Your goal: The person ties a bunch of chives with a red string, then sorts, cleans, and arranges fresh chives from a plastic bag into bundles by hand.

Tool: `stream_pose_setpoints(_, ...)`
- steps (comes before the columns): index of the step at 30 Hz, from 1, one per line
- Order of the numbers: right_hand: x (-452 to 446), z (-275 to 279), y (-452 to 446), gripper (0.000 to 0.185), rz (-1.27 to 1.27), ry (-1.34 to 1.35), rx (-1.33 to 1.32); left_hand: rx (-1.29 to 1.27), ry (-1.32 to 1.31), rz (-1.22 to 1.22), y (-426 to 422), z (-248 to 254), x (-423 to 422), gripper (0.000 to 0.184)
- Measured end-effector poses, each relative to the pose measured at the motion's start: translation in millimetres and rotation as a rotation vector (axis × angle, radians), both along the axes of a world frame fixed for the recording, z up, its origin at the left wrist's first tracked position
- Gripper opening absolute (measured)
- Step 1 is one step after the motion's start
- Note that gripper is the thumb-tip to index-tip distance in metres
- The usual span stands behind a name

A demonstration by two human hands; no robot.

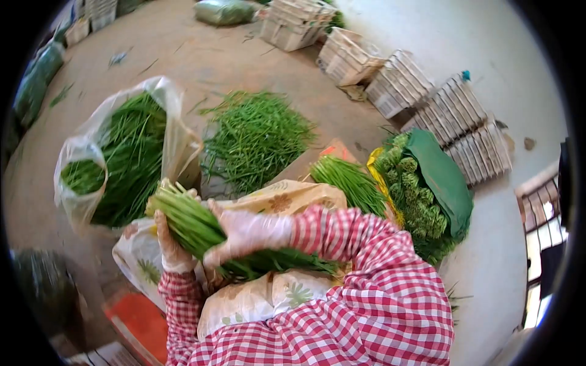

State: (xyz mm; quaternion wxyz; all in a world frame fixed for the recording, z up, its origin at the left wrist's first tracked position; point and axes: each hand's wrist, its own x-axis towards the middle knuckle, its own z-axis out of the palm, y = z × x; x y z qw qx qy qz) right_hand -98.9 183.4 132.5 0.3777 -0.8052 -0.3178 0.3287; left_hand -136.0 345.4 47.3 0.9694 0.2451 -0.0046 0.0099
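A thick bundle of long green stalks (pixel 189 226) lies across my lap, its pale cut ends pointing up and left. My left hand (pixel 173 244), in a thin clear glove, is wrapped round the lower left side of the bundle near the cut ends. Also gloved and slightly blurred, my right hand (pixel 244 232) rests over the bundle's upper right side, thumb and fingers round the stalks. The leafy ends run right beneath my right forearm. Under the bundle is a patterned cloth (pixel 274 201) spread over my lap.
An open plastic bag (pixel 174 97) of greens stands at left. Loose greens (pixel 259 137) are heaped ahead. Right of my lap lie another bunch (pixel 351 183) and bundled greens under green wrapping (pixel 439 177). Crates (pixel 400 82) line the wall. A red object (pixel 140 323) sits lower left.
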Motion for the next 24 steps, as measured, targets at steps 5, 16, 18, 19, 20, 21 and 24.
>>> stream_pose_setpoints(5, -14.4, -20.5, 43.3, 0.115, -0.301, -0.499, 0.208, 0.182, -0.067, 0.129, 19.0, 46.3, 23.5, 0.059)
stream_pose_setpoints(16, 60.2, 96.2, 112.7, 0.133, -0.337, -0.996, 1.049, 0.415, -0.086, 0.595, 165.2, 183.9, 47.7, 0.054)
stream_pose_setpoints(18, 70.8, 100.3, 97.2, 0.135, -0.322, -1.017, 1.030, 0.464, -0.099, 0.577, 153.5, 182.9, 62.4, 0.054)
stream_pose_setpoints(19, 70.6, 106.4, 83.9, 0.133, -0.352, -1.058, 1.039, 0.475, -0.124, 0.549, 135.2, 186.3, 70.2, 0.054)
stream_pose_setpoints(20, 70.8, 113.2, 69.8, 0.128, -0.368, -1.061, 1.039, 0.480, -0.157, 0.512, 115.9, 191.5, 79.9, 0.053)
stream_pose_setpoints(21, 77.6, 110.0, 61.4, 0.123, -0.396, -1.058, 1.010, 0.475, -0.184, 0.465, 106.9, 188.8, 95.2, 0.053)
stream_pose_setpoints(24, 71.2, 128.5, -8.9, 0.108, -0.488, -0.999, 0.912, 0.475, -0.312, 0.318, 18.1, 199.3, 124.8, 0.052)
